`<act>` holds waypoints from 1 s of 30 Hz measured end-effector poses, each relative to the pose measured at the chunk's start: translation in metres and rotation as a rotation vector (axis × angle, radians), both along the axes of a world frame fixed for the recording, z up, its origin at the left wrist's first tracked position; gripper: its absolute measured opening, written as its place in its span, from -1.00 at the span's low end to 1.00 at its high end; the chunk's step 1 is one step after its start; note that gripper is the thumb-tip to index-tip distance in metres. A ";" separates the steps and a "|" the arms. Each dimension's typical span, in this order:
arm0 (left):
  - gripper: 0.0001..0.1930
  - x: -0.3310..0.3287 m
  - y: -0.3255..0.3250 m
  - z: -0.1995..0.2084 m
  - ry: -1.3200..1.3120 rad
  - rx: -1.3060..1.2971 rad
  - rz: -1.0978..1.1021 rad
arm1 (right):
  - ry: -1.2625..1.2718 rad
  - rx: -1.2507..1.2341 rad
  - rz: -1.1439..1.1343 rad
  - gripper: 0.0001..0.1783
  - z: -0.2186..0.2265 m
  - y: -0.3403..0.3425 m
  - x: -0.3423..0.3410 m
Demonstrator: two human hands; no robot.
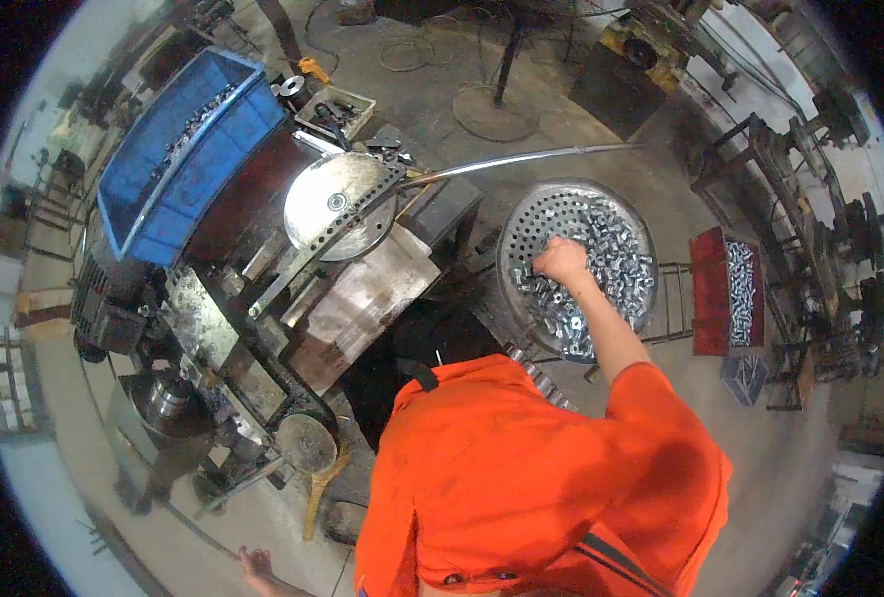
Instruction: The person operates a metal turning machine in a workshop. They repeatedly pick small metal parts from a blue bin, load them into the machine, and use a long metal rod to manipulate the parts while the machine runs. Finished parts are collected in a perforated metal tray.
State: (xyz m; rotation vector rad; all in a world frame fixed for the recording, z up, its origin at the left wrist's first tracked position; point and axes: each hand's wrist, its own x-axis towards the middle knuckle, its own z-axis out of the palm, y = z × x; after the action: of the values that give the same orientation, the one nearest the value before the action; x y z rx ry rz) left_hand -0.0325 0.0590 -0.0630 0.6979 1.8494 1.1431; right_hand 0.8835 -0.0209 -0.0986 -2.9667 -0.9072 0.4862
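Observation:
My right hand [561, 260] reaches into a round perforated metal tray [535, 221]. Its fingers are curled closed among small shiny metal parts [613, 261] that look like nuts or short sleeves. What sits in the fingers, if anything, is hidden. The parts heap over the tray's right and near side, while its far left shows bare holes. Low at the left, my left hand [256, 565] hangs away from the machine with its fingers apart, holding nothing I can see. Nearest to it is a round metal disc [306, 444] at the machine's near end.
A machine with a large round plate [312, 204] and a long metal lever [521, 159] stands left of centre. Beyond it, a blue bin [213, 149] holds small parts. At right stands a red bin [708, 294] of metal parts, beside a small grey crate [744, 378].

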 end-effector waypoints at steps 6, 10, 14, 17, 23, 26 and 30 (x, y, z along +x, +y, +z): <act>-0.64 -0.007 0.010 -0.016 -0.093 -0.044 0.041 | -0.004 0.053 -0.148 -0.67 -0.007 0.007 0.001; -0.70 0.004 0.007 -0.005 -0.149 -0.087 0.116 | 0.035 -0.032 0.345 -0.74 -0.033 -0.008 0.030; -0.64 0.008 -0.023 -0.003 -0.073 0.052 -0.022 | -0.288 0.261 0.759 -0.92 -0.065 -0.015 0.049; -0.64 0.068 0.007 0.032 0.150 -0.005 -0.170 | -0.234 0.081 0.447 -0.86 -0.072 -0.025 0.063; -0.67 0.080 -0.021 0.038 0.120 0.134 -0.033 | 0.205 0.967 0.336 -0.69 0.108 0.051 -0.015; -0.65 0.085 -0.023 0.041 0.088 0.175 0.015 | 0.336 1.057 0.596 -0.63 0.146 0.098 -0.057; -0.63 0.092 -0.010 0.048 0.183 0.137 -0.028 | 0.510 0.953 0.826 -0.56 0.141 0.176 -0.122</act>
State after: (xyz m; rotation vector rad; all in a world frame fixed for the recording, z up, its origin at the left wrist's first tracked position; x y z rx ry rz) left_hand 0.0591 0.0495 -0.0152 0.9310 1.9177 1.2312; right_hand 0.7613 0.1546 0.0420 -1.4682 -1.6338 0.5397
